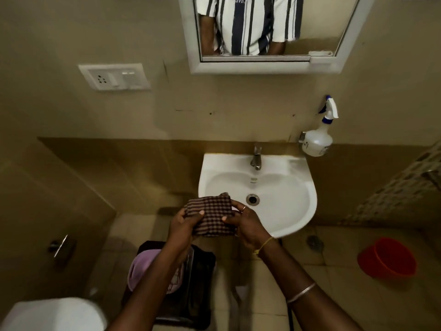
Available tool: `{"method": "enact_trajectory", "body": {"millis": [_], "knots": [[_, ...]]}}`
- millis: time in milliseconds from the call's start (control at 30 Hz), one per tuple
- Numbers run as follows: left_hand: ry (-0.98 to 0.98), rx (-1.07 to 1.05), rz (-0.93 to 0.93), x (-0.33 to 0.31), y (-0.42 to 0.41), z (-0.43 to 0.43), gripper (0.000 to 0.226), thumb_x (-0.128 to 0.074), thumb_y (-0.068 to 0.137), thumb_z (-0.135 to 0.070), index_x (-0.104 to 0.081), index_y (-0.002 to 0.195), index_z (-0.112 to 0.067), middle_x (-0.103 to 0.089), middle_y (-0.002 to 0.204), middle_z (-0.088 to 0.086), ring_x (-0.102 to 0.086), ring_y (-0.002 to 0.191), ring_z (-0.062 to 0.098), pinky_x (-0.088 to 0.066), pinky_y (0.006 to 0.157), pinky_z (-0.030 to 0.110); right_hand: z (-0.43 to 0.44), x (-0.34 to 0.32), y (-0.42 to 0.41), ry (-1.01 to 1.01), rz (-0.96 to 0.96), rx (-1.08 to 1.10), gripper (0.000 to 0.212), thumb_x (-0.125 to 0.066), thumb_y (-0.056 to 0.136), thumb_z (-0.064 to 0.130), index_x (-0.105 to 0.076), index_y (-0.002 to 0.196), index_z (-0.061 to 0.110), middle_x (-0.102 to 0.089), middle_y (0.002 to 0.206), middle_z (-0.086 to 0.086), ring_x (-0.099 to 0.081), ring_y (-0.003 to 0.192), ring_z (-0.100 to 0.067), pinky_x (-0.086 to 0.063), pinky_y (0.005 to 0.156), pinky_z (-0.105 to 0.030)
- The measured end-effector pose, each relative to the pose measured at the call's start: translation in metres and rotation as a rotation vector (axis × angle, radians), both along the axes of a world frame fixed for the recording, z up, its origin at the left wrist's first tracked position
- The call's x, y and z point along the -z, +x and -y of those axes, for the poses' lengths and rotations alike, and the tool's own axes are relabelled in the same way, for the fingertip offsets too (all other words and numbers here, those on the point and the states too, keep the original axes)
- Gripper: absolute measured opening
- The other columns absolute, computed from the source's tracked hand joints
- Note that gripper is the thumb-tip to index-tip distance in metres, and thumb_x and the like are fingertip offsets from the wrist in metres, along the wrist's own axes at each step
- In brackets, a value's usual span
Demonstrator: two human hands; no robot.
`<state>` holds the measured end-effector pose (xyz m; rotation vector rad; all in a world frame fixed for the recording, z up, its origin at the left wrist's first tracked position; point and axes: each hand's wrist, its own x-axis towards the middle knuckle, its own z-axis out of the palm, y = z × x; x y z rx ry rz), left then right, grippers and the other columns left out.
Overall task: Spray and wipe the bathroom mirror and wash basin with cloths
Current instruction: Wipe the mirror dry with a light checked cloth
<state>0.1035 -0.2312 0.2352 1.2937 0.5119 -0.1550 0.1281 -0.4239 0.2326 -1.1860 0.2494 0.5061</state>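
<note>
Hands grip the checked cloth (pixel 211 215) from opposite sides: the left hand (pixel 183 223) grasps its left edge with the thumb pressed on top, and the right hand (pixel 245 225) grasps its right edge, thumb on top and fingers curled behind. A ring (pixel 244 208) sits on one right finger, and a yellow thread (pixel 263 246) circles the right wrist. The cloth is bunched into a folded pad and held at the front left rim of the basin (pixel 286 211); contact with the rim cannot be determined. The drain (pixel 252 199) lies near the right fingers, and the tap (pixel 256 161) stands at the back centre of the basin. The spray bottle (pixel 316 142) sits against the wall just right of the basin's back corner. The mirror (pixel 315 25) is mounted above and reflects a striped shirt. A socket plate (pixel 114 76) is fixed left of the mirror. A red bucket (pixel 386 256) stands on the floor, well right of the basin. A pink cloth (pixel 140 268) lies on a dark object (pixel 198 283) below the left forearm.
</note>
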Motion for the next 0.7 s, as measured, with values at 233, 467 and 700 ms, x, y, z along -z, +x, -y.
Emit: {"method": "enact_trajectory", "body": {"millis": [233, 467, 700], "knots": [[0.181, -0.057, -0.009, 0.016, -0.031, -0.079, 0.029, -0.065, 0.091, 0.010, -0.067, 0.119, 0.000, -0.077, 0.105, 0.020, -0.075, 0.098, 0.036, -0.064, 0.081, 0.043, -0.086, 0.033, -0.021, -0.069, -0.032, -0.076, 0.048, -0.057, 0.089, -0.019, -0.061, 0.128, 0.008, -0.074, 0.114, -0.012, -0.072, 0.096, -0.021, -0.061, 0.084, -0.035], [0.302, -0.065, -0.124, 0.070, -0.069, -0.161, 0.033, -0.062, 0.089, 0.018, -0.068, 0.100, -0.012, -0.077, 0.082, -0.001, -0.075, 0.077, 0.018, -0.058, 0.058, 0.020, -0.182, 0.110, -0.061, -0.288, -0.111, -0.092, 0.033, -0.069, 0.083, -0.015, -0.066, 0.109, 0.007, -0.074, 0.102, -0.014, -0.072, 0.097, -0.030, -0.062, 0.078, -0.037], [0.371, 0.035, -0.291, 0.146, -0.089, -0.217, 0.045, -0.060, 0.088, 0.014, -0.065, 0.127, -0.009, -0.073, 0.117, 0.015, -0.071, 0.109, 0.033, -0.060, 0.087, 0.040, -0.249, 0.170, -0.085, -0.496, -0.184, -0.133, 0.044, -0.064, 0.087, -0.010, -0.057, 0.120, 0.019, -0.062, 0.091, 0.010, -0.059, 0.083, -0.006, -0.052, 0.069, -0.017]]}}
